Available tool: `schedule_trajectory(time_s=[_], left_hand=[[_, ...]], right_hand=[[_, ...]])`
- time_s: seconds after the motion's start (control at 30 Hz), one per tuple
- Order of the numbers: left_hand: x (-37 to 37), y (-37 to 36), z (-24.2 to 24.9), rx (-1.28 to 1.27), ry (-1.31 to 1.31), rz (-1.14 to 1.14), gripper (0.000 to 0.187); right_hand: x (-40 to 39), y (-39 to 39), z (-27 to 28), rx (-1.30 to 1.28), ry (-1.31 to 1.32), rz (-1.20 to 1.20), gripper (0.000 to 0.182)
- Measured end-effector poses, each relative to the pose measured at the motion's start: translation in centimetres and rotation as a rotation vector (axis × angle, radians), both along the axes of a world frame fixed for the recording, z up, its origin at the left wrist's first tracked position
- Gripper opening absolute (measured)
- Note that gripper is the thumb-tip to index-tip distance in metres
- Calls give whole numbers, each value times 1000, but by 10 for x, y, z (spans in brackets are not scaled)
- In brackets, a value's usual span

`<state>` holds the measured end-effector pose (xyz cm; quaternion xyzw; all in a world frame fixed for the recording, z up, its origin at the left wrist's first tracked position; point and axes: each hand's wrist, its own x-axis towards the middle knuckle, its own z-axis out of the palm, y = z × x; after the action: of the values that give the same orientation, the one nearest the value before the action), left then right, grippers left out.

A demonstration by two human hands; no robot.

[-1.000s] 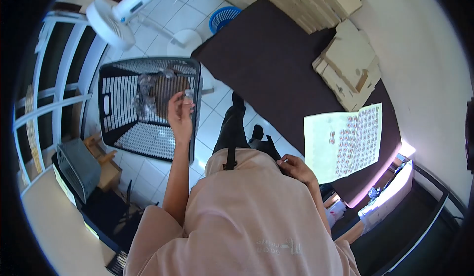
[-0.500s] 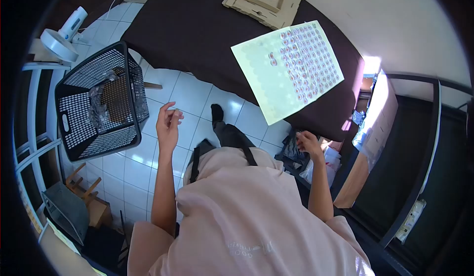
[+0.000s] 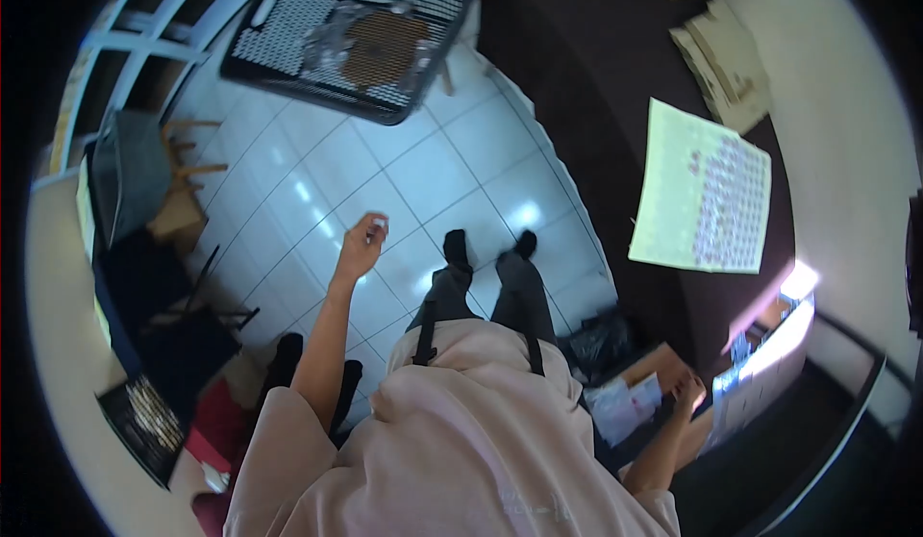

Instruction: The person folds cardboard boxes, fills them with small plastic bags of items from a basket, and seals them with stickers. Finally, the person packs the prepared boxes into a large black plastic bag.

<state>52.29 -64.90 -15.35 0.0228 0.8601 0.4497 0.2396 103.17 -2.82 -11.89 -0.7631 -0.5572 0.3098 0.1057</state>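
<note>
1. Pinching a small white item (image 3: 382,224) in the left hand (image 3: 361,242), fingers curled round; too blurred to identify.
2. Holding that hand and item above the white tiled floor (image 3: 288,196), left of both dark-socked feet (image 3: 457,248), well apart from the basket.
3. Extending the right hand (image 3: 687,395) out to the right, beside a brown box (image 3: 658,365). Can't tell if released or grasping: small, blurred.
4. Noting a whitish plastic bag (image 3: 622,407) near the right hand, plus a black bag (image 3: 601,343) farther off, on the foot side.
5. Seeing a yellow-green sheet (image 3: 697,191) with rows of small round marks, on the dark brown worktop (image 3: 553,66), well apart from both hands.
6. Seeing flat cardboard boxes (image 3: 734,74) on the same worktop, beyond the sheet, near the wall.
7. Seeing a black slatted basket (image 3: 389,112) at top of view, cut off by the edge; clear plastic (image 3: 330,45) and something brown (image 3: 385,49) inside.
8. Wearing a pale pink top (image 3: 471,402), dark trousers (image 3: 521,292), two black straps hanging at the waist.
</note>
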Motion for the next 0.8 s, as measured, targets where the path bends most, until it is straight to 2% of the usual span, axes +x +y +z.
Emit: schedule_trajectory(time_s=[0.03, 0.07, 0.1, 0.13, 0.17, 0.2, 0.27, 0.33, 0.37, 0.4, 0.43, 0.47, 0.57, 0.63, 0.73, 0.8], left_hand=[[21, -21, -6, -84, -42, 14, 15], [39, -34, -7, -163, -85, 25, 14], [55, -41, -3, -174, -68, 56, 14], [71, -44, 2, -232, -74, 31, 15], [85, -42, 6, -287, -84, 11, 16], [96, -31, 8, -295, -76, 48, 16], [114, 12, 14, -138, -92, -18, 16], [124, 92, 33, 148, -215, -73, 19], [130, 136, 33, 75, -186, -255, 20], [140, 181, 27, 131, -102, -393, 20], [147, 232, 48, 421, -74, -389, 21], [157, 280, 41, 410, -47, -552, 23], [196, 414, 43, 745, 35, -704, 19], [218, 484, 62, 722, -72, -865, 20], [272, 585, 55, 847, -92, -1005, 21], [319, 655, 31, 876, -28, -1097, 28]], right_hand=[[-14, 11, 17, -12, -35, 51, 23], [-25, 28, 22, 73, -299, 139, 25], [-29, 46, 29, 249, -638, 356, 29], [-26, 67, 29, 362, -735, 430, 31], [-60, 58, 59, 336, -784, 362, 33], [-50, 84, 55, 279, -629, 391, 40], [-29, 122, 41, 476, -656, 623, 43], [-9, 154, 36, 484, -646, 684, 42], [-6, 163, 39, 487, -647, 714, 42], [-2, 171, 41, 490, -645, 737, 42], [2, 177, 42, 503, -646, 767, 42], [5, 181, 43, 513, -650, 802, 42], [7, 185, 46, 563, -645, 894, 41], [13, 184, 56, 595, -647, 950, 41], [23, 171, 69, 635, -662, 1007, 40], [28, 166, 81, 650, -679, 1040, 40]])
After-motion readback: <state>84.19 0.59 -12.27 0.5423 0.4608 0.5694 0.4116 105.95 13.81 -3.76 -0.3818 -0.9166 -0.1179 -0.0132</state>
